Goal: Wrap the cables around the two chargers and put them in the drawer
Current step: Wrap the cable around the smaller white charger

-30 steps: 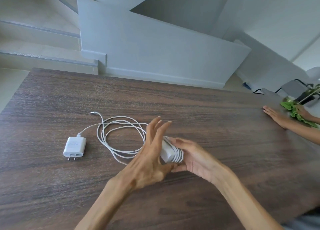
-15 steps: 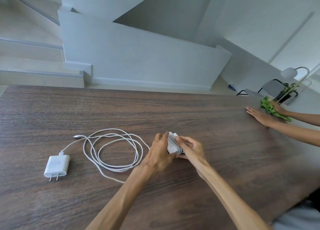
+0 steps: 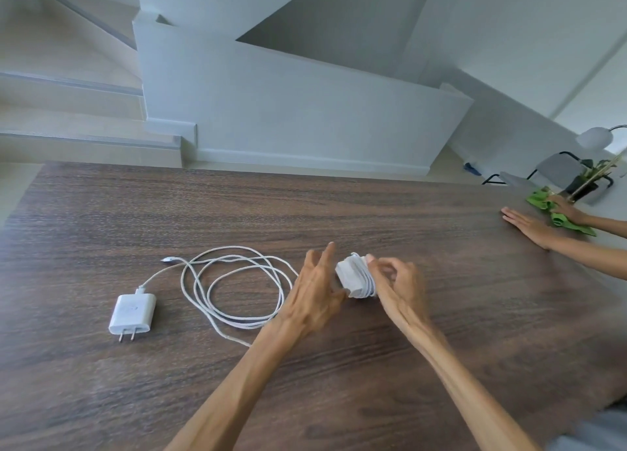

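Head view: we start at our right hand (image 3: 395, 282), whose thumb and curled fingers (image 3: 380, 264) pinch the far edge of the wrapped charger (image 3: 353, 277), pressing on the white turns of cable wound round its right half. Our left hand (image 3: 317, 288) meets the same block from the other side; its thumb seems tucked against the near left corner, while the index and middle fingers stand straight up and loose rather than curled round anything. So the block is held up between both palms, just above the wooden table (image 3: 373, 210), its long axis running roughly left to right between the hands, the windings crossing that axis.

Outward from there, the second charger (image 3: 133, 313) lies flat well to the left, prongs pointing toward us. Its loose cable (image 3: 234, 284) sprawls in overlapping loops between that plug and our left wrist, with the free connector lying at the far left of the loops. We judge the first wrap nearly finished; no loose tail shows.

The left hand is plainly the nearer one to the unwrapped charger, which lies to its left across the coil. No drawer is visible. At the far right edge another person's hands (image 3: 529, 225) rest by a green cloth (image 3: 556, 213).
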